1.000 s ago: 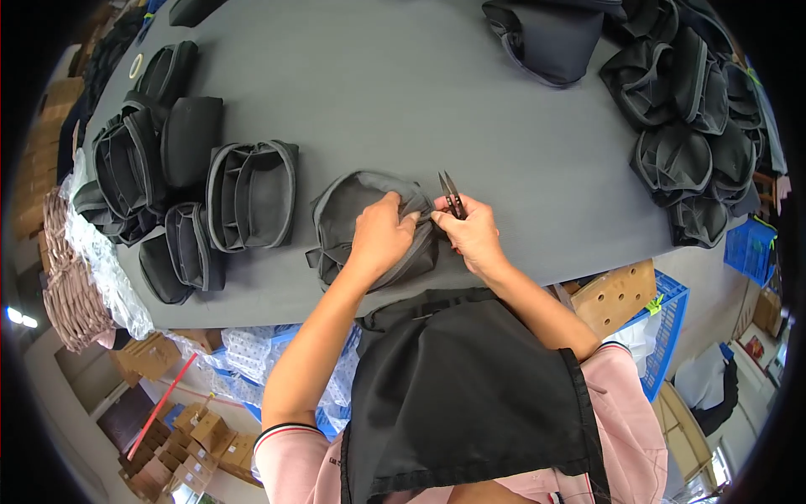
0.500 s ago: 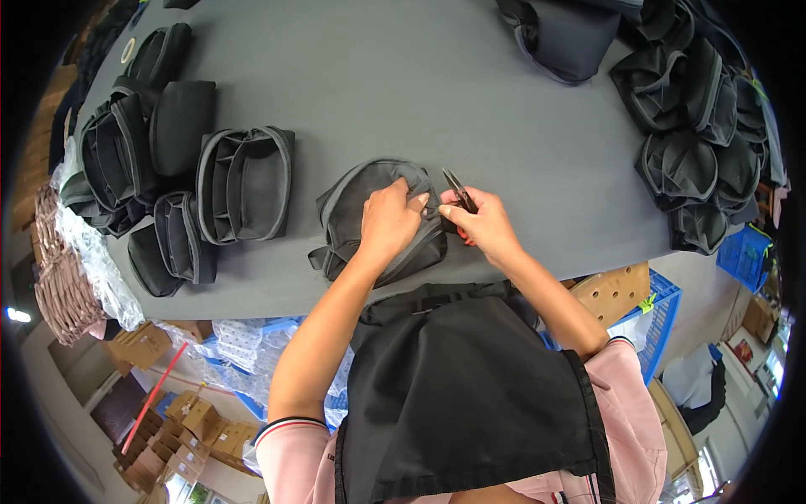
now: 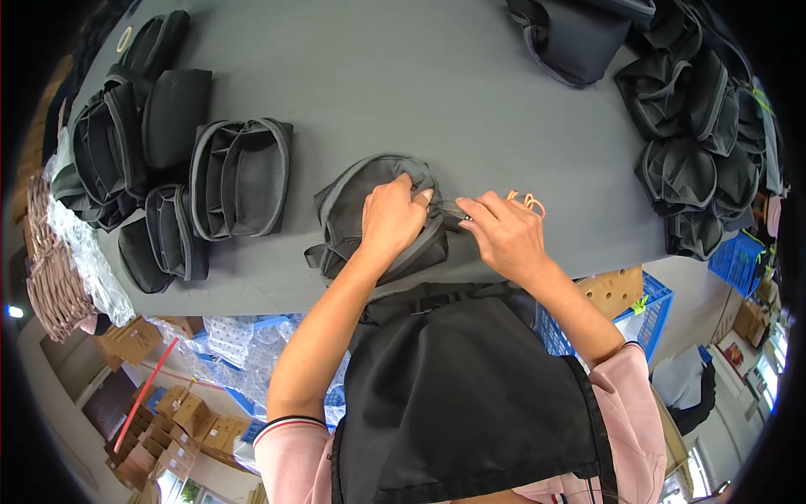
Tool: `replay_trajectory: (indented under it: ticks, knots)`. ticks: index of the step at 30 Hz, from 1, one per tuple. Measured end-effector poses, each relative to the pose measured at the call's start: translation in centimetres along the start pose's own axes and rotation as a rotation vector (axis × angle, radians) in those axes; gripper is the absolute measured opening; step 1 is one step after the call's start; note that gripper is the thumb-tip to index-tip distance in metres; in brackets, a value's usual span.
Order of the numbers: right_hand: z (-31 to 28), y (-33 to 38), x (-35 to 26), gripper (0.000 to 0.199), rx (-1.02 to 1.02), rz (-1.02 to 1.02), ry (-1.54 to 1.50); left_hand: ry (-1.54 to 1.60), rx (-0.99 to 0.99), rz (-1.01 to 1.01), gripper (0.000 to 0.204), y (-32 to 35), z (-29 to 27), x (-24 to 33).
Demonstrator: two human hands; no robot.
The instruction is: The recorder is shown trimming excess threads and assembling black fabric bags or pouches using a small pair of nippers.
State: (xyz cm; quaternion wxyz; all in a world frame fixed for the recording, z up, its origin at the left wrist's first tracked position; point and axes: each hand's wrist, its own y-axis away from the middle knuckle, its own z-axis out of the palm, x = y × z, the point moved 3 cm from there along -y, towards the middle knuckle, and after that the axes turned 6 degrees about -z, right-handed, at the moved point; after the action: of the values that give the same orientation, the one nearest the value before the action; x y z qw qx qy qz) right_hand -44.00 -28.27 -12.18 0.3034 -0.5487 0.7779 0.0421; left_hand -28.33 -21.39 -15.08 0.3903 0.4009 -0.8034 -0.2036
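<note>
In front of me an open black zippered pouch (image 3: 342,220) rests on the grey table, its opening facing up. My left hand (image 3: 393,220) reaches into it and pinches fabric near its right rim with thumb and fingers. What exactly lies in that pinch is too small to make out. Just to the right, my right hand (image 3: 508,238) is closed on a pair of scissors (image 3: 534,202) with orange handles. Their blades point left and meet the pouch's right rim; the tips are hard to see there.
Several black pouches (image 3: 241,178) stand grouped on the left, some unzipped with dividers showing. More black pouches (image 3: 678,172) are piled at the right edge, and a dark bag (image 3: 579,46) lies at the far right. Below the table's near edge are blue crates (image 3: 659,311) and plastic wrapping (image 3: 239,340).
The scissors have turned from pointing up and away to pointing left at the pouch's rim. My right hand has shifted slightly right and rolled over; my left hand keeps its place.
</note>
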Motion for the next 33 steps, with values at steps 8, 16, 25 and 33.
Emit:
replay_trajectory:
  ticks: [8,16,25,33]
  knots:
    - [-0.4,0.0,-0.4,0.025,-0.072,0.114,-0.095,0.101,0.009,-0.002,0.030,1.4,-1.0,-0.1]
    - [-2.7,2.2,0.7,0.022,0.142,0.519,-0.488,0.019,0.187,0.155,0.023,1.9,0.8,1.6]
    - [-24.6,14.5,11.2,0.020,1.135,0.794,0.055,0.062,0.272,0.204,0.024,2.3,1.0,0.5]
    - [1.2,2.7,-0.6,0.023,0.205,0.740,-0.996,0.069,0.306,0.225,0.023,3.7,1.4,-0.6]
